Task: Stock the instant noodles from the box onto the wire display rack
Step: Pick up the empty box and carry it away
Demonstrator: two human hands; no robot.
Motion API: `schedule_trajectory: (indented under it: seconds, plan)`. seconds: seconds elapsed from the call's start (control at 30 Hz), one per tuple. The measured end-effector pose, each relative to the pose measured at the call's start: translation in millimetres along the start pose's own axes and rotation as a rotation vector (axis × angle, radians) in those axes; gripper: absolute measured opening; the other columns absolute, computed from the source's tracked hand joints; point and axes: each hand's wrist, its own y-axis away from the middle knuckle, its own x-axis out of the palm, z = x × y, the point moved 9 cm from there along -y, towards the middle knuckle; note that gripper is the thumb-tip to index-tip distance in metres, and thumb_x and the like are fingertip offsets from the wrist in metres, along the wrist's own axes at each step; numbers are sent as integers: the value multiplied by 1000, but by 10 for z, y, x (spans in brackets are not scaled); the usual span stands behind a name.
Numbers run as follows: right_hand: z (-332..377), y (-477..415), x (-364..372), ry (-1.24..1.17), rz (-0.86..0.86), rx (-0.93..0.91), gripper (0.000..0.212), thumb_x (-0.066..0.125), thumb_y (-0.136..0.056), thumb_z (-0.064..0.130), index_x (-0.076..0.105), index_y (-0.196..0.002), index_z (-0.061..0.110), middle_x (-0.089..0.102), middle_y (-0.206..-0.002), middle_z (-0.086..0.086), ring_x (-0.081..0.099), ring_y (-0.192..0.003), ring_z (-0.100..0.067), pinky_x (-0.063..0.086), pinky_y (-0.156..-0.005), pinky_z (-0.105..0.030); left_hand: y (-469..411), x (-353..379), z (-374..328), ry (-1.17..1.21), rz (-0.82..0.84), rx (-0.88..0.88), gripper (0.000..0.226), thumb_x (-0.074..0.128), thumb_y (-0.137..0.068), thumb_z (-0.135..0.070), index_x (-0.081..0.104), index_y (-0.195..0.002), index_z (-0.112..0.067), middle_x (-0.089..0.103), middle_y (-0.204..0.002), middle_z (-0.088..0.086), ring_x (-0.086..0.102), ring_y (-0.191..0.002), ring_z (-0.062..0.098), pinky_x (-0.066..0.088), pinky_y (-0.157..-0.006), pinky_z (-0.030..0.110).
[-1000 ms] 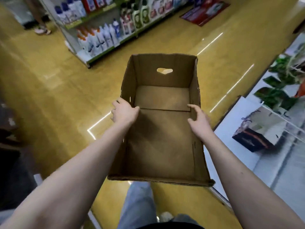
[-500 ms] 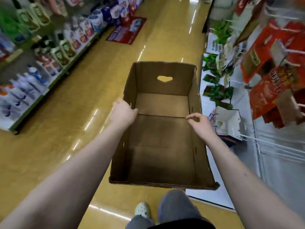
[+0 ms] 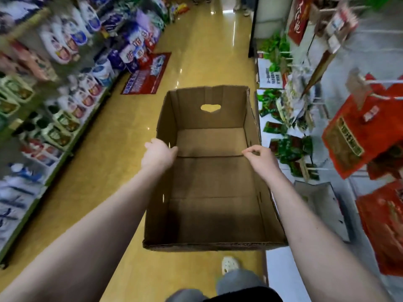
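An open brown cardboard box (image 3: 209, 192) is held in the air in front of me, and nothing lies inside it. My left hand (image 3: 158, 155) grips the box's left wall near the middle. Over the right wall curl the fingers of my right hand (image 3: 260, 159), gripping it. A heart-shaped handle hole shows in the far wall. The white wire display rack (image 3: 314, 99) stands to the right, with green noodle packs (image 3: 290, 147) and red packs (image 3: 357, 136) hanging or lying on it.
Shelves of detergent bottles and bags (image 3: 65, 83) line the left side of the aisle. A red floor sticker (image 3: 146, 75) lies on the yellow floor ahead. A white box (image 3: 322, 205) sits low by the rack. My shoe (image 3: 229, 263) shows below the box.
My view has swung right and up along the aisle, so the wire rack and its packs now fill the right side. Both hands keep their grip on the box walls.
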Motion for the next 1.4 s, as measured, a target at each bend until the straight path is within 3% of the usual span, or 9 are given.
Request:
schedule_trajectory:
  seconds: [0.2,0.37,0.5,0.63,0.77,0.9,1.07,1.17,1.4]
  plan:
    - [415,-1251,-73,9,-49,5,12,54,-89,33,66,-87,30,63,-86,3,55,-75,-17,49,-74,-33,-1126,-93,-776,14,-36,6,66,53,-93,-39,28,-139,1,32,-142,20,44,-126,40,40,-102,47]
    - [651,-2462,58,30,-71,15,14,51,-90,30,65,-92,31,53,-69,12,51,-62,-16,38,-56,-28,-2351,-5,-1457,8,-34,55,65,52,-92,-41,30,-138,0,34,-141,19,47,-123,40,43,-101,46]
    - [947,-3469,142,51,-95,56,13,53,-88,28,60,-83,37,54,-77,17,55,-84,-20,41,-77,-33,-3442,54,-2017,-9,41,92,66,54,-92,-39,29,-139,0,34,-142,20,43,-126,40,40,-102,47]
    - [1370,-4325,-13,45,-127,74,11,55,-88,24,64,-88,31,62,-93,5,57,-92,-21,45,-79,-33,-4378,-98,-2633,-23,73,144,73,58,-91,-32,20,-145,-1,28,-148,20,42,-128,40,39,-104,48]
    - [1658,-5046,-234,51,-162,109,13,55,-89,20,67,-93,23,66,-94,-4,61,-96,-30,47,-82,-32,-5086,-212,-3318,-7,34,207,67,60,-90,-21,20,-142,-5,33,-140,20,46,-122,43,41,-97,47]
    - [1748,-5875,-365,21,-170,127,14,55,-89,18,68,-91,21,64,-94,1,59,-102,-26,43,-84,-29,-5764,-88,-3913,-6,32,192,66,57,-91,-14,18,-143,-7,32,-141,20,42,-125,43,40,-99,47]
    - [1776,-7114,-507,13,-151,108,14,57,-86,20,67,-82,28,64,-95,5,57,-102,-18,40,-84,-26,-6576,192,-4627,-87,58,142,52,55,-92,-14,31,-136,-1,32,-138,21,39,-127,40,38,-102,47]
    - [1942,-7794,-640,7,-130,89,12,57,-88,20,68,-86,25,66,-98,3,55,-96,-15,38,-79,-24,-7041,206,-5080,-122,66,137,46,51,-94,-16,36,-133,2,33,-136,23,40,-125,40,38,-102,45]
    - [2498,-9135,-748,33,-123,62,12,56,-87,28,67,-84,29,68,-104,1,57,-103,-22,44,-89,-31,-8054,-80,-5717,-106,5,36,55,51,-93,-12,26,-142,-6,36,-139,24,38,-130,40,36,-104,49]
